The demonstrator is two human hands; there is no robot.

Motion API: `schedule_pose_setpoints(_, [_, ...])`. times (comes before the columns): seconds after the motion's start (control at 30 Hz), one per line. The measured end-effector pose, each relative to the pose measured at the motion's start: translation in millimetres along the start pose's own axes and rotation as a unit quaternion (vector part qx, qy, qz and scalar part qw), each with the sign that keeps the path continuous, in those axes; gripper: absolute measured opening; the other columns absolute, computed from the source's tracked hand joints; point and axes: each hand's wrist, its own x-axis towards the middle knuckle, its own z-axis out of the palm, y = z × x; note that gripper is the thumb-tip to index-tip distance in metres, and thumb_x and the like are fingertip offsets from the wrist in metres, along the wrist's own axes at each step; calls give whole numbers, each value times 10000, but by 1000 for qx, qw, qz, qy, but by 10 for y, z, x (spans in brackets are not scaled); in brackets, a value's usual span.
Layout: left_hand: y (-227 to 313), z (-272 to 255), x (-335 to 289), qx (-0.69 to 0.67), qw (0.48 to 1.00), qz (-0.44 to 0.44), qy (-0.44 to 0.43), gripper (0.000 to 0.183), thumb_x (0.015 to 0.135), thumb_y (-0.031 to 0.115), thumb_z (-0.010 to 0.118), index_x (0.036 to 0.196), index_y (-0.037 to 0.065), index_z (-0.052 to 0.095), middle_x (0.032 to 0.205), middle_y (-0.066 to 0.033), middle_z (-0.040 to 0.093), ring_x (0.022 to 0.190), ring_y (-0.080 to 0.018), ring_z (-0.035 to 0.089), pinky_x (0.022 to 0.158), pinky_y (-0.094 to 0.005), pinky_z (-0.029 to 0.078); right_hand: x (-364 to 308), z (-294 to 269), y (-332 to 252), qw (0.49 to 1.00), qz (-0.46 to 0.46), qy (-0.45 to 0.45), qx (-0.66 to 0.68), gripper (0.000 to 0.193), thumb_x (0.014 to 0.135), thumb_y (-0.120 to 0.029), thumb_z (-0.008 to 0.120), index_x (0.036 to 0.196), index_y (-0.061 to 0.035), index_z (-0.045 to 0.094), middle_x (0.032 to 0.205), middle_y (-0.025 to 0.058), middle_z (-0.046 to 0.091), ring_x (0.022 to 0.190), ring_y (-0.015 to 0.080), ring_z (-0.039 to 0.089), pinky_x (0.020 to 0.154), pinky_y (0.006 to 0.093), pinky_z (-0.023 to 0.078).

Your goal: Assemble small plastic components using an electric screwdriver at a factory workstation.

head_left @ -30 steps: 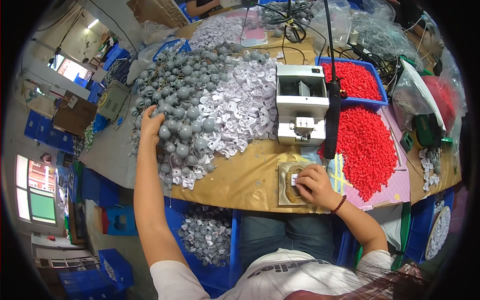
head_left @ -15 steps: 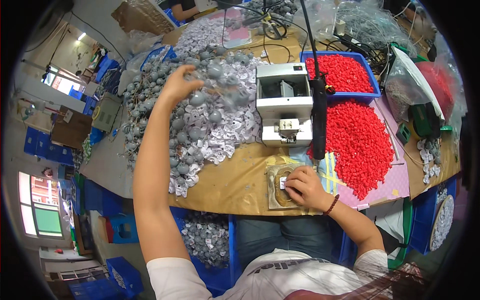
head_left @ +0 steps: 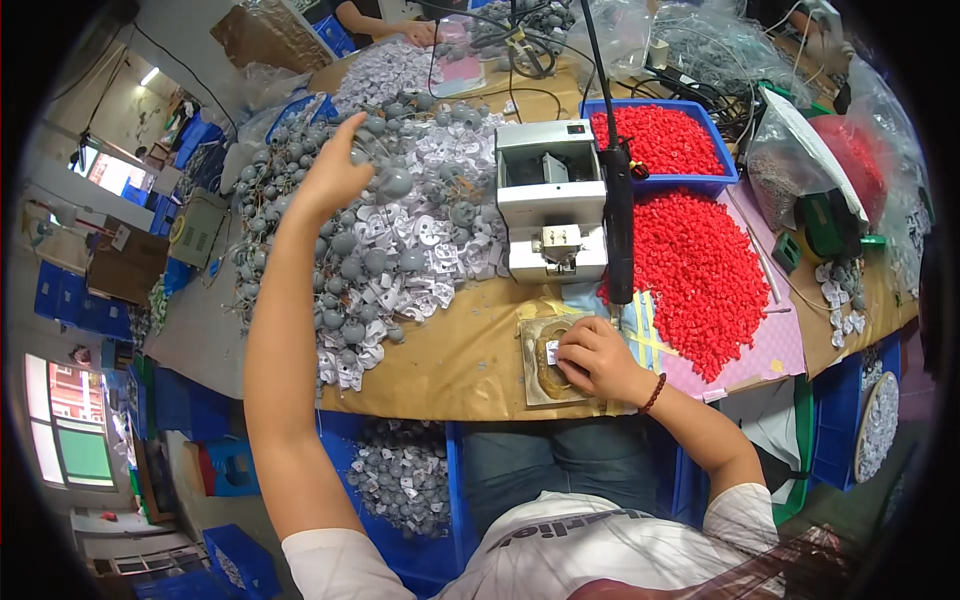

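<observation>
- The left hand (head_left: 338, 172) is up in the left-centre of the frame, over the near edge of a heap of dull grey balls (head_left: 352, 266); its index finger points out straight, and I can't tell whether the other fingers grip anything.
- Beside its thumb a round grey ball (head_left: 397, 181) shows soft and blurred, smooth as a marble.
- The right hand (head_left: 597, 362), low and right of centre, has thumb and fingers bunched together, pinching a small white piece (head_left: 552, 352) by its right side.
- That piece sits over a squarish metal block (head_left: 530, 335) with a yellowish, oval ring on it — a rough, worn-looking thing.
- A string of dark round beads (head_left: 653, 393) circles the right wrist.
- Thin white plastic bits (head_left: 440, 232), flat and curvy-edged, spill through the middle, mixed with the balls along their left side.
- At centre stands a boxy pale machine (head_left: 550, 205) with an open hollow on top; a long black handle (head_left: 619, 225) hangs upright just beside it.
- Right of centre, glossy red pieces (head_left: 690, 280) lie in a grainy mound, below a blue plastic tray (head_left: 735, 182) full of more.
- Underneath is creased brown paper (head_left: 450, 370) — slightly shiny, scuffed in places.
</observation>
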Motion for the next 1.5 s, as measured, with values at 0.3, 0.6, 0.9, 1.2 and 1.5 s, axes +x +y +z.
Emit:
schedule_pose_setpoints(0.3, [40,71,-283,55,978,108,171,673,843,87,767,1476,137,543,1224,-155,631,1093,-266,645,975,-380,509,56,-74,-90,998,-13,-50,-43,236,801,-76,788,1018,-65,697,1062,84,653,1024,325,606,887,422,520])
schedule_pose_setpoints(0.6, [-305,313,-651,66,989,126,-50,470,873,53,731,1336,92,660,1295,-126,648,1157,-284,636,1000,-378,500,270,-268,-223,999,33,1,21,207,863,-89,765,1056,-56,698,1065,105,656,1000,321,626,867,418,523])
schedule_pose_setpoints(0.9, [-98,667,-1289,-306,947,95,-19,427,931,38,716,1350,46,634,1286,-56,654,1097,-136,638,966,-297,505,657,-390,-446,995,19,92,41,325,838,-45,769,1150,-28,680,1152,145,665,1075,336,641,926,412,531])
schedule_pose_setpoints(1.2, [148,1239,-2049,-374,913,163,-26,463,891,-57,707,1329,33,585,1333,-118,601,1080,-182,673,991,-324,526,1071,-533,-744,887,201,-94,405,476,974,-135,705,1414,-27,560,1145,122,712,952,186,697,822,339,560])
schedule_pose_setpoints(1.5, [-79,2284,-2608,-216,969,124,-2,455,806,16,788,1228,43,620,1189,-168,590,1105,-343,591,923,-416,501,412,-456,-338,968,149,-190,71,181,937,-144,696,1078,-43,750,858,103,733,788,288,720,726,417,564])
